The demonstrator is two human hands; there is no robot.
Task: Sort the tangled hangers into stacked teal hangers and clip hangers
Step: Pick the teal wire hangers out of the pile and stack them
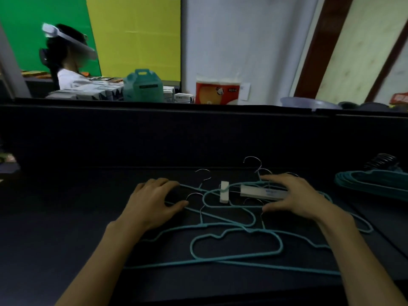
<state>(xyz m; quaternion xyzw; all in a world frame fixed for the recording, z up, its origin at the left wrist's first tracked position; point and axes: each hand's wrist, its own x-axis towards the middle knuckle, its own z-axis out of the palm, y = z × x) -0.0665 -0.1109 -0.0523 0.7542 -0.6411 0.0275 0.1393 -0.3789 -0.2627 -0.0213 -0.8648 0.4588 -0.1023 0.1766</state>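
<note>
Teal wire hangers [236,246] lie tangled mid-bench between both hands.
Dark bench [66,217] has bare room to the left; a black partition [132,133] walls the far edge. The left hand [152,199] rests on the tangle's left side, fingers loosely spread; the right hand [293,197] curls around a white clip bar [262,192]. A second white clip [224,192] sits between them. Stacked teal hangers [373,182] lie at the right edge, well apart.
</note>
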